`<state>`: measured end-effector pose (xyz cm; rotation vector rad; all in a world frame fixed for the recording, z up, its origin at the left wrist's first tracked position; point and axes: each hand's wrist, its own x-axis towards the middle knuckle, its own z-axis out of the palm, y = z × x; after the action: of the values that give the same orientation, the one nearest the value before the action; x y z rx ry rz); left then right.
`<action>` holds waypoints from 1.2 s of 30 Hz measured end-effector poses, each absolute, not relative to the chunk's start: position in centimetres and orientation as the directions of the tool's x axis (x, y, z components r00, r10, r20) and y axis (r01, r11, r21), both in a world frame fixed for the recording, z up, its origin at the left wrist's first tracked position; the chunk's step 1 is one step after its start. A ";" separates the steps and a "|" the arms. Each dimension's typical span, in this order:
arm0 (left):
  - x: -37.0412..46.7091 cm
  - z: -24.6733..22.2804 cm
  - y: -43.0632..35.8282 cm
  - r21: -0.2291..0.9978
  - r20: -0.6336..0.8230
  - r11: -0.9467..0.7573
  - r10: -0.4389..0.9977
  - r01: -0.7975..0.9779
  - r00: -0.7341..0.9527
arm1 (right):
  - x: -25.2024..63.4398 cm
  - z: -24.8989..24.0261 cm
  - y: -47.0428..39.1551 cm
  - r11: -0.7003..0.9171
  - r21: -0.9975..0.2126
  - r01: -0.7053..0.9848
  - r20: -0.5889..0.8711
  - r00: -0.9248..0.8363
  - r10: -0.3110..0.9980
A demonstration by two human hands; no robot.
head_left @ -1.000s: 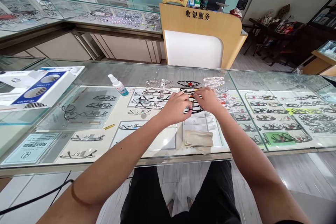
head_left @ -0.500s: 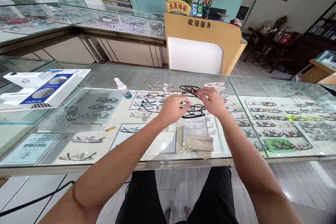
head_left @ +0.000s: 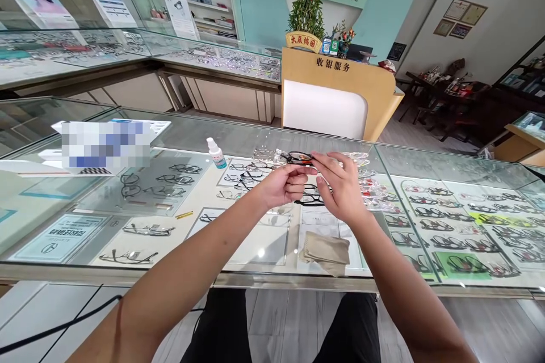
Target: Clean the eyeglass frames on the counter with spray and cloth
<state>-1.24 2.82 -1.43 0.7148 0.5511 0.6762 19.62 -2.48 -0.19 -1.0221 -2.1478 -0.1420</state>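
A pair of black eyeglasses with orange on it is held up above the glass counter. My left hand is closed, its thumb and index finger pinched at the near side of the frame and the other fingers curled in; the exact grip is partly hidden. My right hand has its fingers stretched forward, fingertips touching the right end of the eyeglasses, thumb apart below. Beneath the hands, another black pair of glasses lies partly covered by my fingers. Closer to me is a folded beige cloth.
A spray bottle stands left of my hands, with a pixelated white box beyond. Rows of spectacles fill the display case at right. A yellow stick lies at left. The cashier desk stands across the aisle.
My left hand has moved to the eyeglasses and closed on them. My right hand has gone from a pinch to stretched fingers. The view has tilted up slightly.
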 end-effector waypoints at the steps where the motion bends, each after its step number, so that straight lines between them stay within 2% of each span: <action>1: -1.3 -1.4 2.9 0.722 -0.223 0.577 0.717 -0.383 0.660 | 19.6 -0.2 -2.5 0.674 -0.195 0.713 0.658 -0.415 0.629; 5: -1.5 -1.2 2.9 0.690 -0.193 0.572 0.735 -0.443 0.650 | 19.8 -0.2 -2.4 0.655 -0.189 0.732 0.634 -0.418 0.650; 10: -1.6 -1.5 2.8 0.711 -0.146 0.505 0.787 -0.490 0.600 | 19.8 -0.3 -2.4 0.662 -0.160 0.732 0.642 -0.432 0.634; 13: -1.7 -1.8 2.8 0.762 -0.078 0.418 0.818 -0.495 0.570 | 19.7 -0.4 -2.3 0.656 -0.218 0.722 0.665 -0.382 0.641; 15: -1.7 -1.9 2.9 0.810 -0.028 0.353 0.821 -0.468 0.570 | 19.8 -0.4 -2.1 0.623 -0.355 0.697 0.686 -0.260 0.680; 17: -1.7 -1.8 2.9 0.857 0.017 0.289 0.812 -0.427 0.583 | 20.0 -0.3 -1.5 0.553 -0.583 0.595 0.615 -0.122 0.779; 20: -1.5 -1.6 2.7 0.913 0.041 0.220 0.788 -0.343 0.614 | 20.3 -0.5 -0.5 0.324 -0.907 0.271 0.309 -0.097 0.946; 22: -1.4 -1.5 2.5 0.939 0.036 0.186 0.781 -0.288 0.623 | 20.5 -0.6 0.0 0.163 -0.986 0.045 0.155 -0.147 0.977; 25: -1.1 -1.3 2.1 0.962 0.027 0.146 0.787 -0.229 0.617 | 20.5 -0.8 0.3 0.008 -0.986 -0.165 0.040 -0.193 0.980; 28: -0.9 -1.2 1.9 0.975 0.015 0.123 0.795 -0.186 0.606 | 20.5 -0.7 0.2 -0.099 -0.961 -0.258 -0.033 -0.247 0.969; 36: -0.9 -1.4 2.2 0.986 0.020 0.081 0.816 -0.148 0.578 | 20.9 -0.4 0.2 -0.139 -0.943 -0.301 -0.025 -0.353 0.935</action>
<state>-0.95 2.15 -1.39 1.2966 0.6515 0.8023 20.93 0.15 -0.42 -0.8312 -1.1580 1.6635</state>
